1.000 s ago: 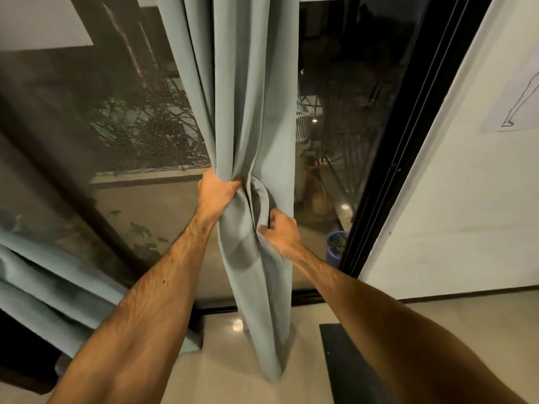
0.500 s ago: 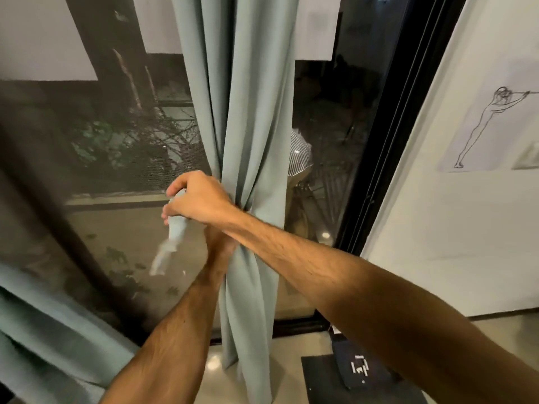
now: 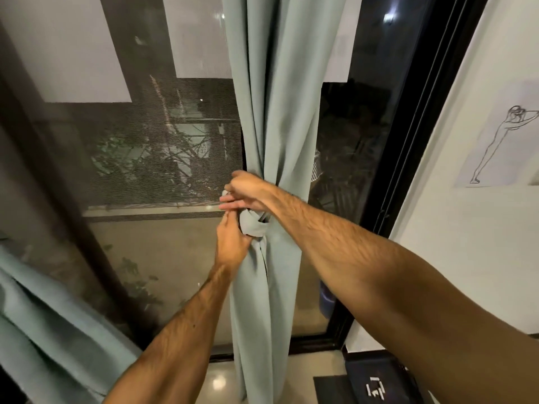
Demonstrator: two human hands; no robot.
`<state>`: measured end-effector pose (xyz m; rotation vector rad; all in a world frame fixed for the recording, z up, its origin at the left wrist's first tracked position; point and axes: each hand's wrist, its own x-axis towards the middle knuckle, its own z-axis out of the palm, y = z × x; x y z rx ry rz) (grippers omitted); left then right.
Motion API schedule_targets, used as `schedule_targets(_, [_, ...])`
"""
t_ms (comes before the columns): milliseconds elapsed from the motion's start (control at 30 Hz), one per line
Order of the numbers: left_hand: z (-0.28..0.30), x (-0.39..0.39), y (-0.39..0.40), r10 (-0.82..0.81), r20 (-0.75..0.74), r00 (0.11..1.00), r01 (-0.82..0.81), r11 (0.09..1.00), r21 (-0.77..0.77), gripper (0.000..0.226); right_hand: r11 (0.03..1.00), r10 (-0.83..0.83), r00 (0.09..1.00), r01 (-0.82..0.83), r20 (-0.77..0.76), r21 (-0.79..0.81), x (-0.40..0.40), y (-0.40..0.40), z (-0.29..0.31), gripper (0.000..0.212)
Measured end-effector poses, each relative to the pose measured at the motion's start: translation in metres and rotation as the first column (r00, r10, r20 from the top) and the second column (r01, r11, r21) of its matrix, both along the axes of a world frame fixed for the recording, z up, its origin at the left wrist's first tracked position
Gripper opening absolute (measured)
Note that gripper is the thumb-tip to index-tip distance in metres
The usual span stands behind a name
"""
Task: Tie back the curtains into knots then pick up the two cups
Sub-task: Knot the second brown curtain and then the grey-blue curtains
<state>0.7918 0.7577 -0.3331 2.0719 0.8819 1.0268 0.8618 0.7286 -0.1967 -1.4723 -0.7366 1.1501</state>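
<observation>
A pale blue-green curtain (image 3: pixel 277 112) hangs in front of a dark glass door. At mid height its cloth is wound into a knot (image 3: pixel 253 225). My left hand (image 3: pixel 232 243) grips the curtain just below and to the left of the knot. My right hand (image 3: pixel 248 189) reaches across from the right and pinches a fold of cloth at the top of the knot. The curtain's tail hangs straight down to the floor. A second curtain (image 3: pixel 43 325) of the same colour lies bunched at the lower left. No cups are in view.
The black door frame (image 3: pixel 408 158) runs up the right of the glass. A white wall with a line drawing (image 3: pixel 495 147) is at the right. A dark mat (image 3: pixel 376 386) lies on the shiny floor at the bottom right. A blue pot (image 3: pixel 326 298) stands behind the glass.
My right hand carried the curtain's end across to the left and around the bunch; a knot has formed. The camera view has tilted upward.
</observation>
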Motion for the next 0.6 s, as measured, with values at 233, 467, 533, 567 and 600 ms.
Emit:
schedule_targets(233, [0.011, 0.007, 0.007, -0.155, 0.043, 0.987, 0.148, 0.981, 0.122, 0.051, 0.805, 0.575, 0.78, -0.593, -0.247, 0.001, 0.055, -0.048, 0.007, 0.021])
schedule_targets(467, [0.009, -0.014, 0.025, -0.396, -0.088, 0.914, 0.391, 0.918, -0.07, 0.065, 0.863, 0.07, 0.823, 0.234, 0.564, -0.448, 0.138, -0.101, -0.064, 0.039])
schedule_targets(533, [0.013, -0.017, 0.028, -0.47, -0.105, 0.876, 0.449, 0.876, -0.175, 0.067, 0.88, 0.033, 0.632, 0.349, 0.774, -0.322, 0.145, -0.084, -0.087, 0.036])
schedule_targets(567, [0.014, -0.017, 0.028, -0.499, -0.115, 0.859, 0.471, 0.858, -0.208, 0.066, 0.935, -0.014, 0.668, 0.273, 0.744, -0.227, 0.144, -0.074, -0.093, 0.029])
schedule_targets(600, [0.015, -0.018, 0.027, -0.526, -0.123, 0.842, 0.491, 0.84, -0.231, 0.063, 0.97, -0.043, 0.753, 0.189, 0.657, -0.153, 0.14, -0.065, -0.099, 0.02])
